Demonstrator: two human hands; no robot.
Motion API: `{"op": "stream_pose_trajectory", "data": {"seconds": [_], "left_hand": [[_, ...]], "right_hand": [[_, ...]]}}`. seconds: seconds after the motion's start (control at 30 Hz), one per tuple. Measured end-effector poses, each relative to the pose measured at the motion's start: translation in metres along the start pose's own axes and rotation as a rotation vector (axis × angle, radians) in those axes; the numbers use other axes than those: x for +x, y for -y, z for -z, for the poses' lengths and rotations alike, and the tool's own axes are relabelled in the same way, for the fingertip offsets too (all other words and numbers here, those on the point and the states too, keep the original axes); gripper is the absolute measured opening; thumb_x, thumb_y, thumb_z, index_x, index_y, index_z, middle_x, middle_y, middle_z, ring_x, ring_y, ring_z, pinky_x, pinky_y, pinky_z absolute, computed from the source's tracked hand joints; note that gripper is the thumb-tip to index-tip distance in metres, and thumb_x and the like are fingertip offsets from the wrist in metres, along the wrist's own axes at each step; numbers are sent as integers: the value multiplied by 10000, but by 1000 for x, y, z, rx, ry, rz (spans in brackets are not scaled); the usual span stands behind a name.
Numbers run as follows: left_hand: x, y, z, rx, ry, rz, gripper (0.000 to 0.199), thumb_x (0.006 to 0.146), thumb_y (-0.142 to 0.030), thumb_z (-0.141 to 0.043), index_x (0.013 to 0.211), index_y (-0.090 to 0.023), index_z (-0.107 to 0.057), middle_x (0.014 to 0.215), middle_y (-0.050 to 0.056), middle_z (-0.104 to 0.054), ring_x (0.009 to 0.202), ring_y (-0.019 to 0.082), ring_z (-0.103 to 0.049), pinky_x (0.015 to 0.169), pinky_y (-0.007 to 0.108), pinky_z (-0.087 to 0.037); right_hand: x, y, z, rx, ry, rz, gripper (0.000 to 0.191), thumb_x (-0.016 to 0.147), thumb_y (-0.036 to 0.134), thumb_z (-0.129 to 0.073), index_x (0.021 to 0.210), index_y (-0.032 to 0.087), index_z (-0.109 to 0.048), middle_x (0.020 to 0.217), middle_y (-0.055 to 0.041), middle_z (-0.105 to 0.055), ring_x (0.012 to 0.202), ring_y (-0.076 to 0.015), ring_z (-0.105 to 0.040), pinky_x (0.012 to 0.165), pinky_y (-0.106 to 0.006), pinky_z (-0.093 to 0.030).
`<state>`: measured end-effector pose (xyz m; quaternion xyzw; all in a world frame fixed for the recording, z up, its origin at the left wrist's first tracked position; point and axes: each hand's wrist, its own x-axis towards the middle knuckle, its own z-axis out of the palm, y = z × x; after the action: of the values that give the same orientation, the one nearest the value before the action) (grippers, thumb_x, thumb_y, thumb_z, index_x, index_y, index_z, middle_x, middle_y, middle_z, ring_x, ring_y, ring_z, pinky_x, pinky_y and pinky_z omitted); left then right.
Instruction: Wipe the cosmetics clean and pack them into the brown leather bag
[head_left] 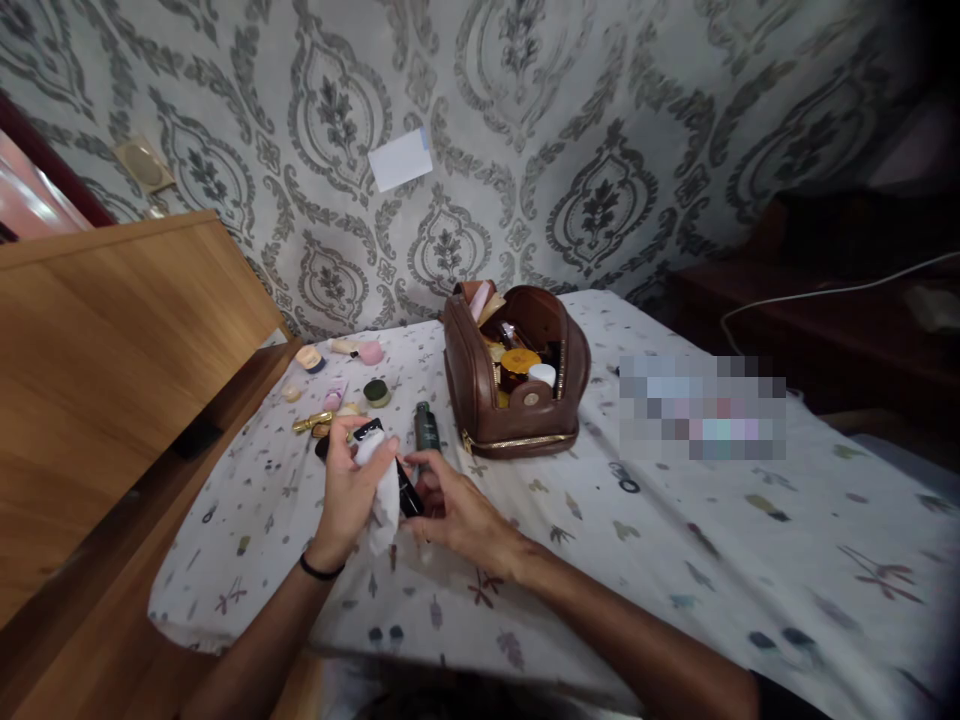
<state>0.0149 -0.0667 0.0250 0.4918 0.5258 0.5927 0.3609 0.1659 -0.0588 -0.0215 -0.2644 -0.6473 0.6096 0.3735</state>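
My left hand (349,480) is closed around a white tissue (386,500), which is pressed against a slim black cosmetic container (409,493). At the container's lower end, the fingers of my right hand (457,505) grip it. The container is held tilted above the patterned cloth, and part of it is hidden by the tissue. Just beyond my right hand is a dark green bottle (426,428). Left of it sit a green-lidded jar (376,393) and a gold tube (313,422). An open brown leather bag (517,425) holds several jars and tubes, among them an amber jar (520,366).
A pink round item (370,352) and a small dark jar (310,359) lie at the back left. A wooden cabinet (142,370) borders the left side. The patterned wall (517,200) stands behind; a blurred-out patch covers something on the right.
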Motion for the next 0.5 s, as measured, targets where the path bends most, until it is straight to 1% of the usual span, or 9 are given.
{"op": "stream_pose_trajectory", "data": {"seconds": [0.07,0.17,0.23,0.3,0.37,0.43,0.5], "left_hand": [[4,-4,-1,-27,-16,13,388,769,-418,-731,941,-243,-431,631,-80,-566,479,113,-573,465,203,-463],[10,-10,-4,-26,-102,10,331,806,-486,-675,825,-218,-480,566,-72,-558,454,101,-544,440,182,-422],[12,-11,-6,-66,-172,36,339,805,-517,-665,812,-205,-533,549,-66,-555,465,98,-540,456,182,-416],[13,-11,-8,-142,-225,71,370,797,-551,-658,807,-193,-568,552,-58,-558,480,97,-537,472,186,-416],[13,-8,-9,-211,-215,84,424,803,-602,-624,803,-180,-590,585,-43,-569,503,94,-529,480,186,-413],[11,-5,-8,-271,-149,75,486,812,-656,-575,847,-173,-613,636,-29,-571,545,94,-526,493,184,-414],[8,-4,-8,-301,-71,81,547,816,-700,-530,933,-173,-613,693,-17,-566,592,101,-529,514,187,-425]], "right_hand": [[-1,1,0,-71,-11,0,506,713,194,-746,1127,248,-461,747,62,-560,669,-133,-529,607,-244,-387],[-2,4,1,-109,8,22,308,747,199,-704,972,236,-497,742,54,-562,666,-131,-509,616,-249,-374],[-2,5,1,-78,12,38,220,767,239,-693,891,224,-513,754,41,-562,682,-133,-498,618,-249,-370],[-1,6,2,-7,9,43,202,773,289,-697,854,214,-528,768,31,-558,693,-132,-494,614,-246,-369],[-1,7,2,87,19,29,239,763,350,-716,848,205,-546,784,25,-560,689,-127,-504,615,-245,-381],[0,6,2,191,46,1,301,751,423,-733,853,197,-561,806,19,-569,679,-121,-529,619,-245,-405],[1,5,2,275,79,-29,361,740,478,-744,873,190,-573,834,12,-583,664,-114,-562,592,-234,-410]]}}
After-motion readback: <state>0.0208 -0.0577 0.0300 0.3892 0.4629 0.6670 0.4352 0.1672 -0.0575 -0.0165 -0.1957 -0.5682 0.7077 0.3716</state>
